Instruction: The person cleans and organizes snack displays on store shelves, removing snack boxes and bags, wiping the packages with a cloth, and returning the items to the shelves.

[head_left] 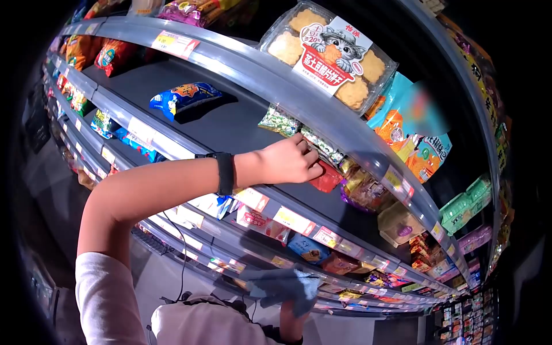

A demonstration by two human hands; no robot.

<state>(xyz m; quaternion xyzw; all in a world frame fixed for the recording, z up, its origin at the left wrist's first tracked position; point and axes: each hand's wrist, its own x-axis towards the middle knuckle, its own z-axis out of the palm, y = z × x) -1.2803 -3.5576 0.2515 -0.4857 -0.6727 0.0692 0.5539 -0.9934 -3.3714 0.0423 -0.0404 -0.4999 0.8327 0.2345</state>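
Observation:
My left hand (290, 160), with a black band on its wrist, reaches onto a dark shelf with curled fingers. Its fingertips are closed at a red packet (326, 177), which partly shows past them. Right behind the fingers lie green-and-white packets (322, 145). Low in the view, my right hand (290, 313) is mostly hidden by the blue-grey cloth (284, 287) it grips. Farther along the same shelf, a blue snack bag (185, 99) lies on its side.
On the shelf above stand a clear box of cookies (330, 54) and turquoise-and-orange bags (408, 121). Purple-gold packs (365, 190) and a tan box (401, 224) sit right of my left hand. Price-label rails (293, 220) edge the shelves. A thin cable (183, 253) hangs below my arm.

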